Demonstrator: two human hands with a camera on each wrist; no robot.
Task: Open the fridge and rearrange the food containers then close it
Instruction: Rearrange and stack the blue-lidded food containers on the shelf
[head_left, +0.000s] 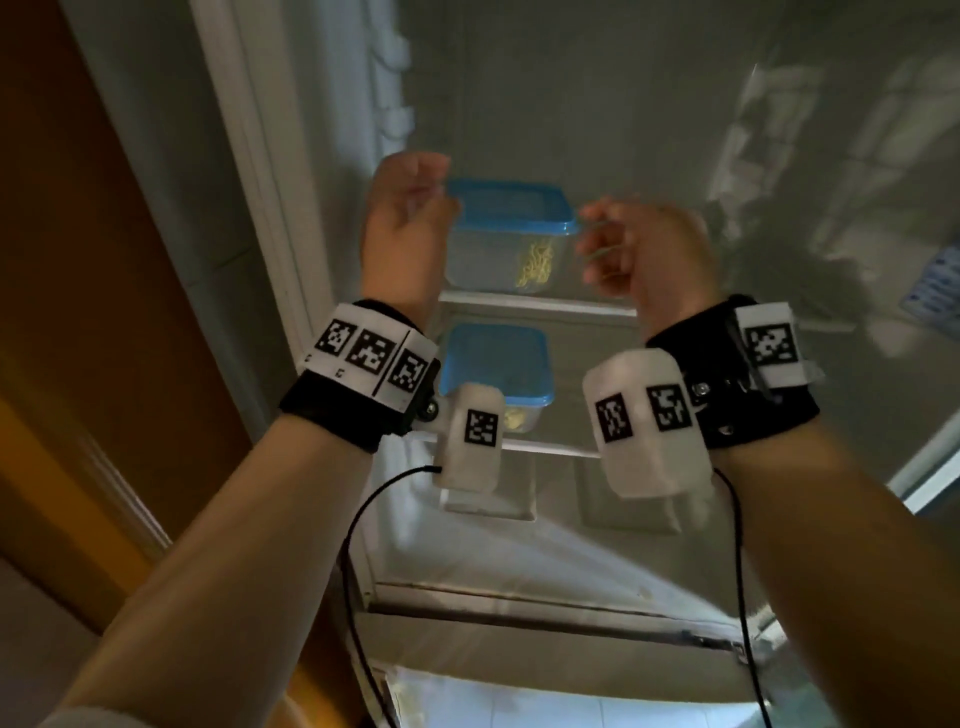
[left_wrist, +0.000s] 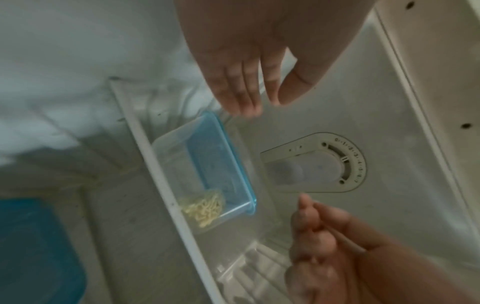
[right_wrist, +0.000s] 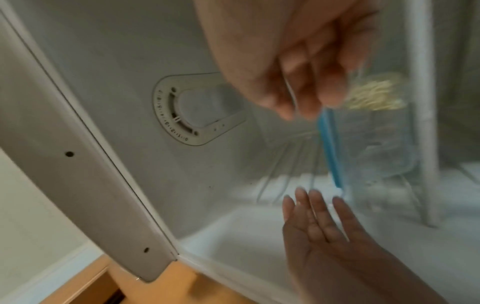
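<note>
Two clear food containers with blue lids stand in the open fridge, each with some yellow noodles inside. The upper container (head_left: 511, 234) (left_wrist: 207, 170) (right_wrist: 369, 144) sits on the top shelf (head_left: 540, 304); the lower container (head_left: 493, 364) (left_wrist: 33, 246) is one shelf down. My left hand (head_left: 410, 208) (left_wrist: 246, 82) hovers just left of the upper container, fingers straight, holding nothing. My right hand (head_left: 634, 244) (right_wrist: 298, 82) hangs just right of it, blurred, fingers loosely curled and empty. Neither hand plainly touches the container.
A round thermostat dial (left_wrist: 324, 162) (right_wrist: 187, 109) sits on the fridge's inner wall near the upper container. A wooden panel (head_left: 78, 260) borders the fridge on the left. Below the shelves lies a drawer cover (head_left: 519, 519).
</note>
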